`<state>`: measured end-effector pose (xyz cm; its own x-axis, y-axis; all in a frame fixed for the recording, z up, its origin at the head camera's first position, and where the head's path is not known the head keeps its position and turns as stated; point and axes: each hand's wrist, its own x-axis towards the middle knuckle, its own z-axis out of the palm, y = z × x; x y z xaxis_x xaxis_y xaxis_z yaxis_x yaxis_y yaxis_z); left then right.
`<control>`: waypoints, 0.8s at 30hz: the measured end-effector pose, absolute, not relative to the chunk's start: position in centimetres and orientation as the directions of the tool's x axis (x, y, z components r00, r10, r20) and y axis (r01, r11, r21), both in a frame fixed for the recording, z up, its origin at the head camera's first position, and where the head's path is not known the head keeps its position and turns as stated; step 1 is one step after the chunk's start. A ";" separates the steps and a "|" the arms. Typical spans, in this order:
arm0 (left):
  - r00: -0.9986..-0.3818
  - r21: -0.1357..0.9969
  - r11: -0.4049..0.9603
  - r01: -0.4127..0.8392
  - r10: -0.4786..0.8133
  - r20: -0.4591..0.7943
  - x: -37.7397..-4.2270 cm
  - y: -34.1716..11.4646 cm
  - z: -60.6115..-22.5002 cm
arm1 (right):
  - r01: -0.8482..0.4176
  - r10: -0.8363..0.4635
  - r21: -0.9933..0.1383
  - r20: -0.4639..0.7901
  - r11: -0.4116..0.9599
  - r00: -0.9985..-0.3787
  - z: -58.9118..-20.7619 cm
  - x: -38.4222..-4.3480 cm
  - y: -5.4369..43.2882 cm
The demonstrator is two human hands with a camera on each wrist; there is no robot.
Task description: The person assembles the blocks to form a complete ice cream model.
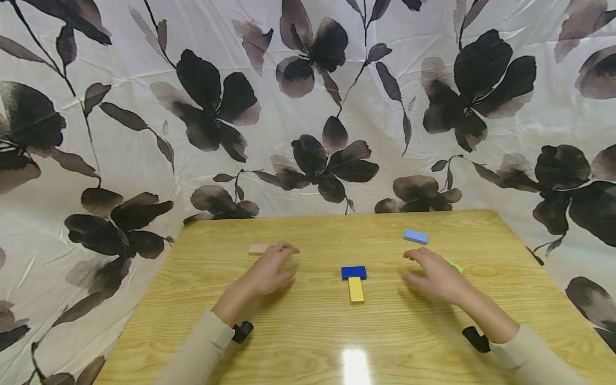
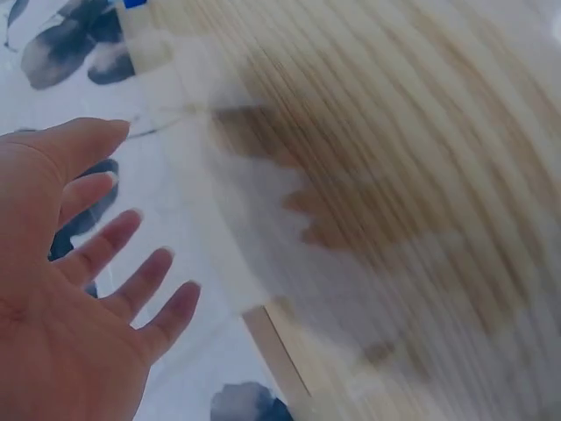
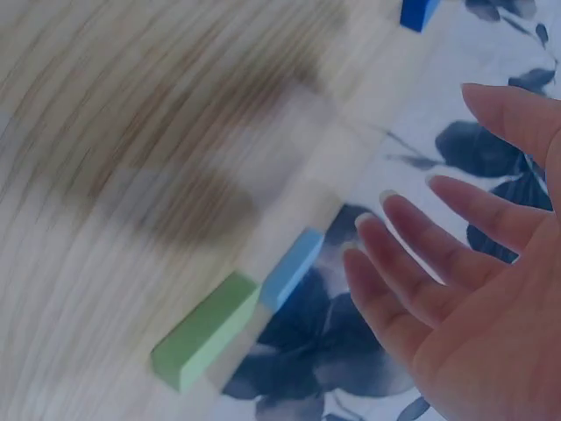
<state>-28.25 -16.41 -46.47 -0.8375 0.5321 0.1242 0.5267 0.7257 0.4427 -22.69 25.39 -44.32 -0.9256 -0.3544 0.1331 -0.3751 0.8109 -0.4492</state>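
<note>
My left hand (image 1: 269,270) hovers over the left side of the table with relaxed fingers and nothing in them. Partly behind it lies a plain wooden block (image 1: 258,249), its edge also showing in the left wrist view. My right hand (image 1: 435,275) is held over the right side, fingers loosely spread and holding nothing. It partly hides a green block (image 3: 206,329); a light blue block (image 1: 416,237) lies farther back. Between the hands, a dark blue block (image 1: 353,272) lies crosswise at the far end of a yellow block (image 1: 355,290), forming a T shape.
The wood-grain table (image 1: 308,331) ends at a back edge, where a white floral cloth (image 1: 308,107) hangs behind and along both sides. Black wrist cameras (image 1: 243,331) sit below each wrist. A bright light reflection shows near the front.
</note>
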 end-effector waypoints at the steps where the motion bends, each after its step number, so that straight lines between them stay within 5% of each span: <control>1: -0.841 0.441 0.728 0.524 0.526 0.131 -28.2 -16.7 -46.4 | -0.367 -0.347 -0.450 0.131 0.814 -0.929 -44.3 -22.7 25.6; 24: -0.896 0.489 0.751 0.443 0.383 0.224 -29.0 -21.2 -46.4 | -0.291 -0.261 -0.380 0.129 0.878 -0.957 -44.4 -23.0 29.9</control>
<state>-29.03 -21.20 -46.39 -0.8961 0.3829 0.2244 0.4434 0.7512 0.4889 -22.99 29.90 -44.40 -0.9567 -0.2606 0.1294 -0.2906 0.8782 -0.3799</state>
